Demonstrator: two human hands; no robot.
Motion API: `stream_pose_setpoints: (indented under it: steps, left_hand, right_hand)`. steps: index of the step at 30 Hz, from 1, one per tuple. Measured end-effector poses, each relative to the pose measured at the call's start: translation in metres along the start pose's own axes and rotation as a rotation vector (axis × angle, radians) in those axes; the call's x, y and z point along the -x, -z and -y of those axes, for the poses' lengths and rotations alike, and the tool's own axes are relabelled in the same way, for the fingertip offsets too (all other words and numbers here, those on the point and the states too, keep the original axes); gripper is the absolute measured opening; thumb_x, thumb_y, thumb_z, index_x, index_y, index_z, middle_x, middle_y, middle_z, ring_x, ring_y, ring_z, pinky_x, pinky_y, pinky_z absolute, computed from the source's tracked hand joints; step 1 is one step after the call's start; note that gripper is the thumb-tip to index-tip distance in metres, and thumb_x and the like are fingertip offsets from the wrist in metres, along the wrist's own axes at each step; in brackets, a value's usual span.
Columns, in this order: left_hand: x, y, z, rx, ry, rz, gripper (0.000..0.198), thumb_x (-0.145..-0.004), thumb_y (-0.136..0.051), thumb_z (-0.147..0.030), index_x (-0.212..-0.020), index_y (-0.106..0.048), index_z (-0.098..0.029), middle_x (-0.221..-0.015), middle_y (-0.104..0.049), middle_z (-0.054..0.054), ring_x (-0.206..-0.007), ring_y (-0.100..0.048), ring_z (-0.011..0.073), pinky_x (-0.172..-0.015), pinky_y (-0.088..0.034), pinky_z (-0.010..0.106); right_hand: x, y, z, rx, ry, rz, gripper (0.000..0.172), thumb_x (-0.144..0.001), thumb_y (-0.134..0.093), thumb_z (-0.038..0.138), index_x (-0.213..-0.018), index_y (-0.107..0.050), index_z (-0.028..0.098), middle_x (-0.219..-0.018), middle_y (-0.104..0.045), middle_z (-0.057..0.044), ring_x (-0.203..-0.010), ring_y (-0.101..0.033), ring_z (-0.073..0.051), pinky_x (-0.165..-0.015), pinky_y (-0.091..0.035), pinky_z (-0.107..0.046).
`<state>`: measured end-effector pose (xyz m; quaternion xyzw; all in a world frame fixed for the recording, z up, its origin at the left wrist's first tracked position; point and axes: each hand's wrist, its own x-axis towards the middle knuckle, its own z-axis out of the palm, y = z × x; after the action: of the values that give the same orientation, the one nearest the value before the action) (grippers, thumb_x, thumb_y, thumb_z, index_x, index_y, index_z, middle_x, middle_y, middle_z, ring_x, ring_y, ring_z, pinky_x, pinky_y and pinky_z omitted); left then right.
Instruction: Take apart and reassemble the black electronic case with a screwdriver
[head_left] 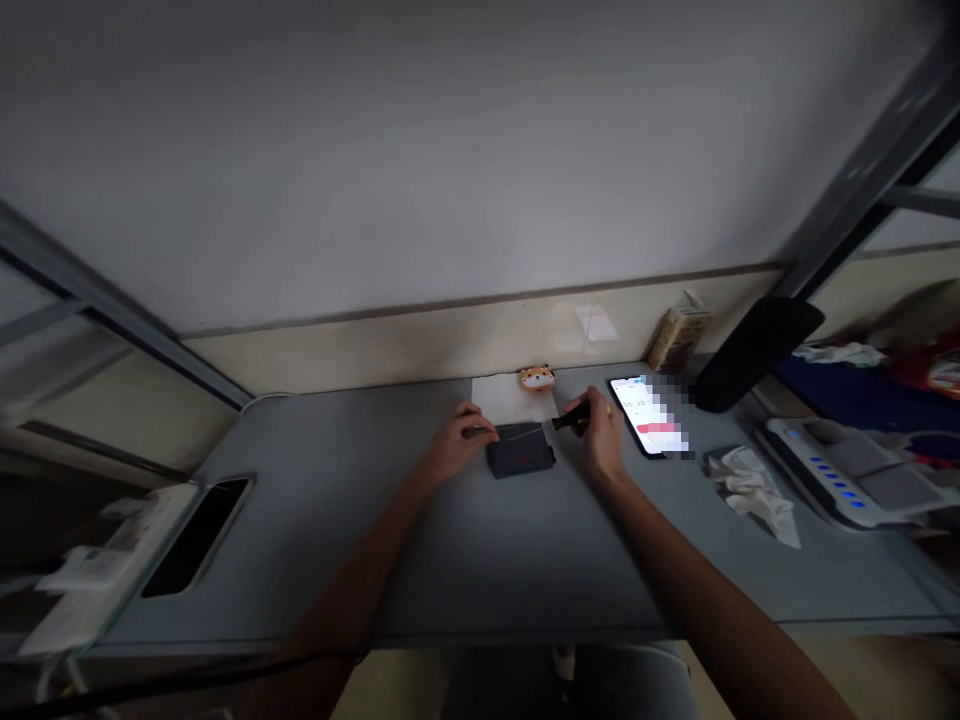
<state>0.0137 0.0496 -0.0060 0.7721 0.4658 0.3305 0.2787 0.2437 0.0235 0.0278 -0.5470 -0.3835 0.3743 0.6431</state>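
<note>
Dim room; grey desk [300, 520] against pale wall [420, 170]; metal frame [862, 170] right.

Little can be read. The phone [637, 412], lying lit near the back edge of the counter [480, 540] toward its right end, shows a row of digits like a running timer, beginning with 00, but the rest is too small to make out and part of the screen is blurred. The carton [677, 338] at the back right carries print too small to read
</note>
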Motion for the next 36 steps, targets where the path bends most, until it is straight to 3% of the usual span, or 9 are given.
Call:
stream_pose_setpoints:
  steps: [3, 10, 16, 20, 23, 27, 30, 36]
  left_hand:
    - [-0.018, 0.001, 0.008, -0.117, 0.029, -0.094, 0.012, -0.086, -0.075, -0.033, -0.081, -0.077, -0.022, -0.093, -0.055, 0.001, -0.082, -0.057, 0.0147, -0.079, -0.052, 0.028]
    - [-0.035, 0.000, 0.014, -0.175, 0.044, -0.115, 0.010, -0.086, -0.075, -0.029, -0.081, -0.076, -0.020, -0.089, -0.056, 0.001, -0.087, -0.060, 0.0167, -0.087, -0.052, 0.032]
    - [-0.003, -0.003, -0.008, -0.212, 0.037, -0.104, 0.026, -0.101, -0.052, -0.035, -0.099, -0.073, -0.020, -0.094, -0.062, 0.004, -0.091, -0.063, 0.0197, -0.091, -0.052, 0.036]
    - [0.026, -0.022, -0.029, -0.266, 0.009, -0.032, 0.034, -0.095, -0.062, -0.046, -0.122, -0.064, -0.024, -0.110, -0.063, 0.007, -0.098, -0.065, 0.0238, -0.089, -0.054, 0.038]
    - [0.034, -0.024, -0.035, -0.204, 0.010, 0.026, 0.038, -0.095, -0.062, -0.042, -0.130, -0.060, -0.026, -0.116, -0.060, 0.008, -0.104, -0.064, 0.0248, -0.093, -0.055, 0.039]
    - [0.029, -0.010, -0.025, 0.005, -0.031, 0.179, 0.038, -0.096, -0.058, -0.031, -0.133, -0.060, -0.029, -0.126, -0.062, 0.008, -0.115, -0.063, 0.0236, -0.101, -0.052, 0.039]
    - [0.024, -0.005, -0.013, 0.114, -0.015, 0.166, 0.035, -0.098, -0.048, -0.024, -0.130, -0.064, -0.028, -0.126, -0.067, 0.007, -0.117, -0.063, 0.0230, -0.106, -0.049, 0.041]
    - [0.019, -0.012, -0.006, 0.138, -0.017, 0.076, 0.038, -0.102, -0.034, -0.024, -0.112, -0.071, -0.023, -0.114, -0.073, 0.008, -0.111, -0.067, 0.0220, -0.105, -0.049, 0.042]
  right_hand:
    - [-0.007, 0.002, -0.004, -0.047, -0.041, -0.075, 0.064, -0.076, -0.050, 0.080, -0.053, -0.058, 0.022, -0.045, -0.051, 0.000, -0.042, -0.046, -0.013, -0.040, -0.035, -0.027]
    - [-0.012, 0.005, -0.006, -0.033, -0.066, -0.095, 0.064, -0.076, -0.045, 0.081, -0.053, -0.057, 0.022, -0.046, -0.047, 0.001, -0.044, -0.044, -0.014, -0.041, -0.036, -0.028]
    - [-0.015, 0.010, -0.003, -0.075, -0.080, -0.147, 0.059, -0.077, -0.051, 0.076, -0.055, -0.060, 0.021, -0.048, -0.051, 0.001, -0.044, -0.046, -0.013, -0.044, -0.037, -0.028]
    - [-0.020, 0.012, -0.004, -0.033, -0.072, -0.207, 0.055, -0.082, -0.051, 0.069, -0.056, -0.061, 0.021, -0.049, -0.056, -0.001, -0.044, -0.047, -0.014, -0.044, -0.037, -0.029]
    - [-0.021, 0.012, -0.005, 0.004, -0.042, -0.215, 0.057, -0.083, -0.049, 0.070, -0.056, -0.061, 0.021, -0.052, -0.059, -0.002, -0.046, -0.049, -0.014, -0.044, -0.037, -0.028]
    - [-0.017, 0.012, -0.001, 0.101, 0.050, -0.163, 0.060, -0.084, -0.048, 0.071, -0.052, -0.059, 0.022, -0.048, -0.054, -0.001, -0.045, -0.047, -0.014, -0.045, -0.035, -0.029]
    - [-0.010, 0.010, 0.003, 0.180, 0.135, -0.068, 0.060, -0.084, -0.050, 0.070, -0.048, -0.056, 0.022, -0.044, -0.050, 0.000, -0.044, -0.044, -0.014, -0.045, -0.033, -0.029]
    - [0.004, 0.004, 0.005, 0.263, 0.223, 0.148, 0.058, -0.088, -0.046, 0.064, -0.052, -0.063, 0.022, -0.045, -0.054, 0.000, -0.044, -0.046, -0.013, -0.047, -0.035, -0.028]
